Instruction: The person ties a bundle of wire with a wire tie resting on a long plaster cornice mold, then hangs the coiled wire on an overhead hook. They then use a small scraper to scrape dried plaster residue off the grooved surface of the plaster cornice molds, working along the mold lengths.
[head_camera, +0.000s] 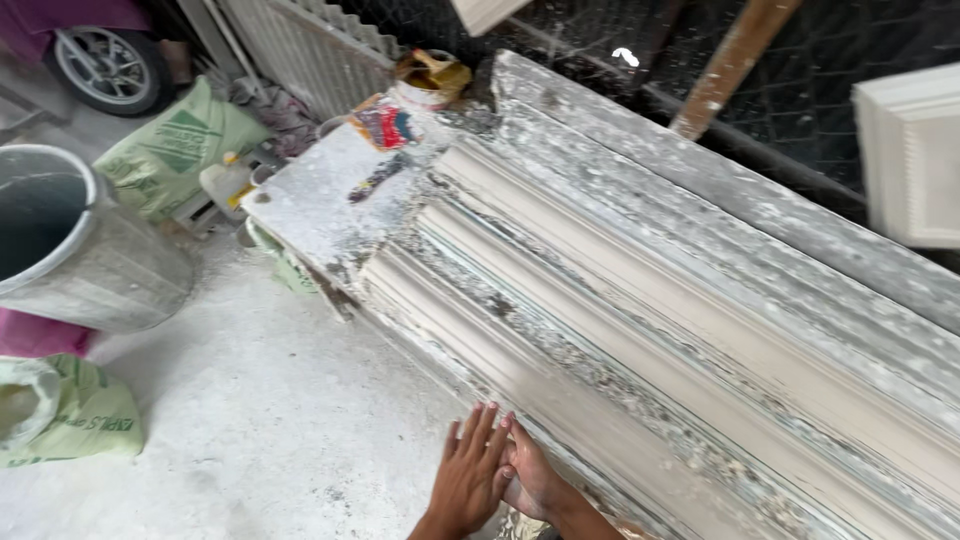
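Note:
A long white plaster cornice mould (640, 330) with stepped ridges lies on a plaster-caked bench, running from upper left to lower right. My left hand (468, 478) and my right hand (532, 478) are low in the view at the mould's near edge. The palms are pressed flat together, fingers straight and pointing up. Neither hand holds anything. The right hand is the one closest to the mould's lowest ridge.
A grey metal bucket (70, 240) stands at the left. Green sacks lie on the dusty floor (165, 150) (65, 410). A plaster-smeared tub (425, 80) sits at the bench's far end. A white moulded panel (910, 150) hangs at the right. A wheel (105, 65) shows top left.

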